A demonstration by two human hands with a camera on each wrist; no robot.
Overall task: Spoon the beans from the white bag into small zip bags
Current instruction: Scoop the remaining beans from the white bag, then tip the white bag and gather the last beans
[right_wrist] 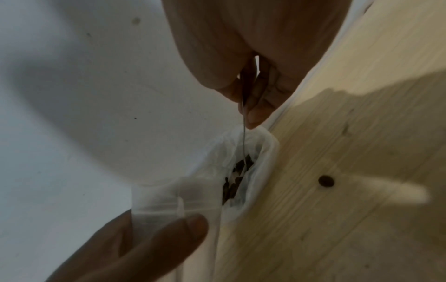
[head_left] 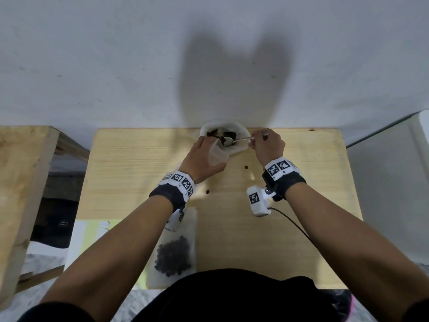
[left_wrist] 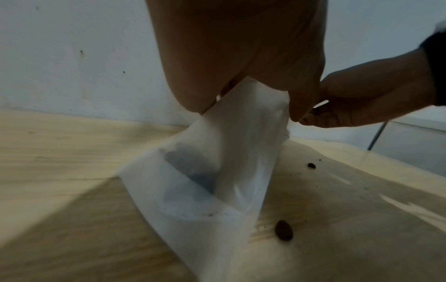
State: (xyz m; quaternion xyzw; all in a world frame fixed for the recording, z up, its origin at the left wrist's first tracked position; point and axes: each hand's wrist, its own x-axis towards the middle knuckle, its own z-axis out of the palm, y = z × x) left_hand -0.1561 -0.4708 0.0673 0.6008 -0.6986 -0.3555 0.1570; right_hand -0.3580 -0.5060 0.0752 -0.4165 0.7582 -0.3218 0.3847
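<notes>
We dig the spoon [head_left: 241, 139] into the white bag [head_left: 234, 132] at the counter's far edge, our right hand [head_left: 267, 145] pinching its handle, our left hand [head_left: 200, 159] gripping a small zip bag [head_left: 218, 156]. Next we lift beans [head_left: 226, 137] across, keeping the spoon level.

**Layout of the work surface, referenced to the white bag**

The white bag [head_left: 234, 138] stands at the far edge of the table [head_left: 290, 177], against the wall [head_left: 116, 66]. Beans [head_left: 214, 132] lie inside its open mouth. The spoon [head_left: 243, 139] enters the bag from the right, bowl among the beans, handle pinched in the right hand [head_left: 267, 145] just right of the bag. The left hand [head_left: 202, 159] sits at the bag's near left, holding a small zip bag [head_left: 217, 156] that touches the white bag. Two loose beans [head_left: 246, 167] lie on the table nearer than the bag, between the wrists. A filled zip bag [head_left: 174, 254] lies flat well nearer, at the table's near edge, left of the white bag's line.
</notes>
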